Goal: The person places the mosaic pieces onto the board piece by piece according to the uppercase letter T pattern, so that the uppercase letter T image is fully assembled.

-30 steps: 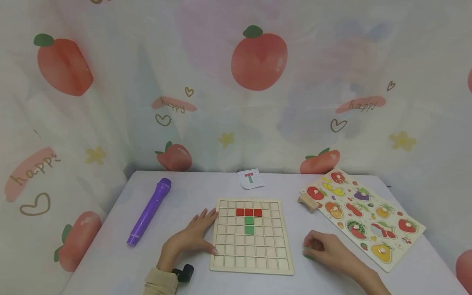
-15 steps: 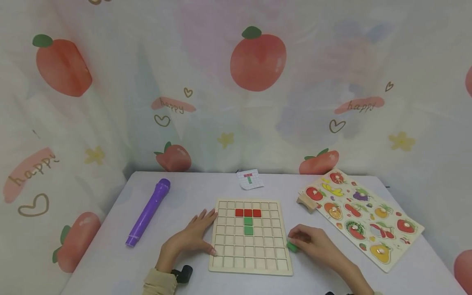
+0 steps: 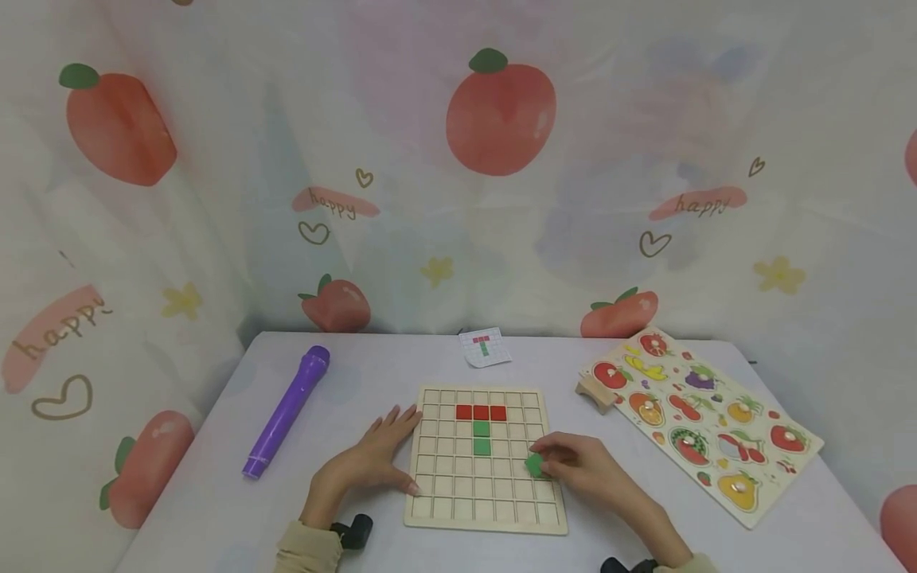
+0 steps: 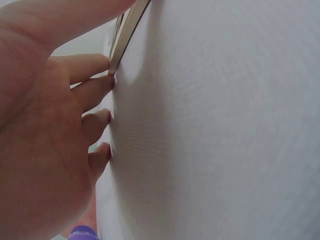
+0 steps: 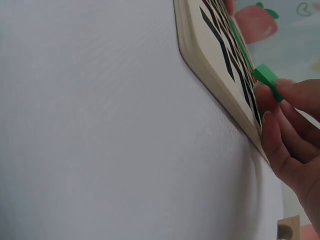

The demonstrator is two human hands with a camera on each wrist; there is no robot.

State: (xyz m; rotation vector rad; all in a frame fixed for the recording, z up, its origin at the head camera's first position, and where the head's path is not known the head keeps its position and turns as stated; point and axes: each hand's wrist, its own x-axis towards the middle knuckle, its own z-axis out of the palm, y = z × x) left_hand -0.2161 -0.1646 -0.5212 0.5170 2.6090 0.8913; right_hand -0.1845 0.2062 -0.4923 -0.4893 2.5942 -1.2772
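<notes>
A wooden grid board [image 3: 464, 505] lies on the table in the head view. Three red tiles [image 3: 481, 412] form a row near its top, and two green tiles [image 3: 482, 438] run down below the middle one. My right hand [image 3: 583, 469] pinches a loose green tile [image 3: 534, 465] between thumb and fingers, over the board's right-hand columns. The same green tile [image 5: 268, 80] shows at the fingertips in the right wrist view. With fingers spread, my left hand [image 3: 376, 458] rests along the board's left edge; its fingertips touch the table beside the board in the left wrist view.
A purple toy microphone [image 3: 286, 414] lies on the left. Behind the board is a small paper card [image 3: 485, 348] printed with a red and green T. To the right are a fruit puzzle board [image 3: 716, 430] and a small arched wooden block [image 3: 596, 393].
My right hand has moved left from the table beside the board to above its right columns, carrying the green tile. The left hand has stayed at the board's left edge.
</notes>
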